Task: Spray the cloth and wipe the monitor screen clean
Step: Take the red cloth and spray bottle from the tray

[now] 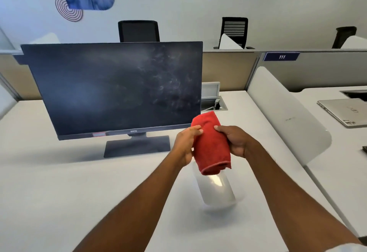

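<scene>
A folded red cloth [211, 144] is held above the white desk [59, 192] by both hands. My left hand [185, 144] grips its left edge and my right hand [233, 140] grips its right side. Just below the cloth stands a clear spray bottle [216, 190], its top hidden behind the cloth. The dark monitor [115, 89] stands to the left and behind, switched off, with whitish smears across the right half of its screen.
A white curved divider [284, 116] separates this desk from the one on the right, where a closed silver laptop [343, 113] lies. A cable tray opening [215, 105] sits behind the monitor's right edge. Black office chairs [139, 31] stand beyond the partition.
</scene>
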A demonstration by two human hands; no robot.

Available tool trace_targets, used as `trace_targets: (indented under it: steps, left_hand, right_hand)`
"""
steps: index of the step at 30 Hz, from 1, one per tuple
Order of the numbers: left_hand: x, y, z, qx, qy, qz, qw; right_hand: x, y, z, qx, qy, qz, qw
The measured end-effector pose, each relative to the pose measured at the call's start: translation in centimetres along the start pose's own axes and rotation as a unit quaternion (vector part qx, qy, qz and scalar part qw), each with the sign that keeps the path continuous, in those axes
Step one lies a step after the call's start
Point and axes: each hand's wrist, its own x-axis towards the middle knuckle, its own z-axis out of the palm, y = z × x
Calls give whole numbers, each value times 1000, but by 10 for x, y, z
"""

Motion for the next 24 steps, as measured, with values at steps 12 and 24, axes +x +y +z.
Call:
trace_targets:
  steps: [12, 24]
  left_hand:
    - [-23, 18, -105, -27, -11, 93, 995]
    - [-35, -14, -203, 85, 48, 41, 994]
  right_hand:
    - [12, 20, 99, -115, -60, -98, 987]
    - [27, 96, 164, -241, -110, -85, 961]
